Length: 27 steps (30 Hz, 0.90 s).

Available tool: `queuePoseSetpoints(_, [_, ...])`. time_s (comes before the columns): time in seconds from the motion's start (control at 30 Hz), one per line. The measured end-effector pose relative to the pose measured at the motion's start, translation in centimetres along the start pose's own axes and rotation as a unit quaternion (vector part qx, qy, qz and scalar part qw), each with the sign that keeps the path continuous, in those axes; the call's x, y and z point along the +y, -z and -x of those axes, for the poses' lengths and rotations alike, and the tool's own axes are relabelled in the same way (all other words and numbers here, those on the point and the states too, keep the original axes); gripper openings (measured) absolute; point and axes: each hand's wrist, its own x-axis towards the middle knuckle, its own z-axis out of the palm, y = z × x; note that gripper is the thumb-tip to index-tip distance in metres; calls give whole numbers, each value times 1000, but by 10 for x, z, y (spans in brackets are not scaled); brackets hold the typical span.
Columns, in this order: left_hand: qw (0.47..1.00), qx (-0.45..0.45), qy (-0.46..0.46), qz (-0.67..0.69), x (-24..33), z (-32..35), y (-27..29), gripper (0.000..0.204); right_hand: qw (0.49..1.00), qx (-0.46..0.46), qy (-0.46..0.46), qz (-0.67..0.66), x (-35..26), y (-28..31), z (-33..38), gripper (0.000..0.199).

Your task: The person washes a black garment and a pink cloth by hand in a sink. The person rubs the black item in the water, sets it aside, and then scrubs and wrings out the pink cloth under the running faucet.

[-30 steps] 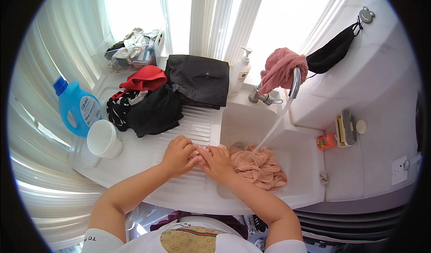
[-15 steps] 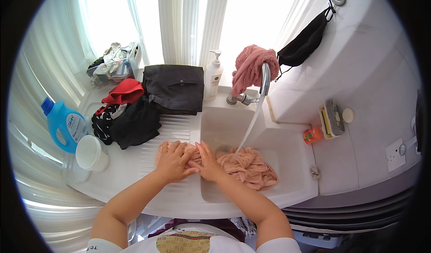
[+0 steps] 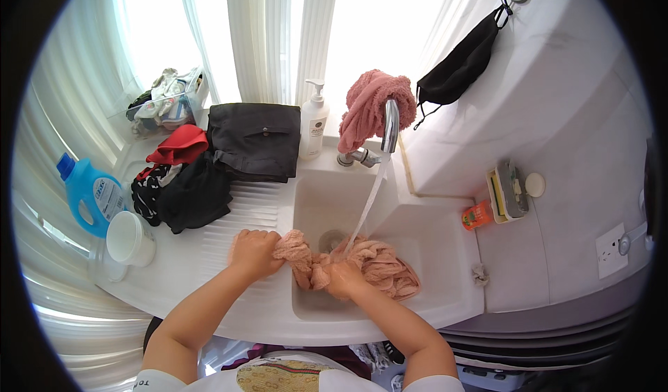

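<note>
A wet, pale pink towel (image 3: pixel 385 270) lies bunched in the sink basin (image 3: pixel 403 214), and one stretch of it rises to the left over the basin's edge. Around that end, above the ribbed drainboard (image 3: pixel 243 208), the fingers of my left hand (image 3: pixel 255 254) are wrapped. My right hand (image 3: pixel 343 278) grips the towel lower down, inside the basin, with its fingers partly hidden. Between my hands the cloth is twisted. Water runs from the chrome faucet (image 3: pixel 390 124) onto the towel beside my right hand.
A darker pink cloth (image 3: pixel 372 107) hangs over the faucet. Left are folded dark trousers (image 3: pixel 255 141), black and red clothes (image 3: pixel 195 194), a white pump bottle (image 3: pixel 315 121), a blue detergent jug (image 3: pixel 94 194) and a white tub (image 3: pixel 130 239). A soap holder (image 3: pixel 506 194) is mounted on the right wall.
My right hand has moved right and down into the basin with the towel. My left hand has closed around its end, and the stretch between them is now lifted and twisted.
</note>
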Motion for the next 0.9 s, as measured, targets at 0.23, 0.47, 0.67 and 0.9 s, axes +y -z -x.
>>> queuePoseSetpoints(0.23, [995, 13, 29, 89, 2, 2, 5, 44, 942, 190, 23, -276, 24, 42, -4, 38])
queuePoseSetpoints(0.47, [987, 51, -2, -154, 62, 3, 20, 70, 752, 310, -145, -564, 110, 111, -64, 51])
queuePoseSetpoints(0.67, [986, -114, -98, 69, 120, -47, -55, 83, 681, 303, -1, -667, 98, 151, -94, 59])
queuePoseSetpoints(0.9, [931, -350, 53, -90, 119, -72, -116, 99, 743, 309, -12, -593, 71, 168, -70, 26])
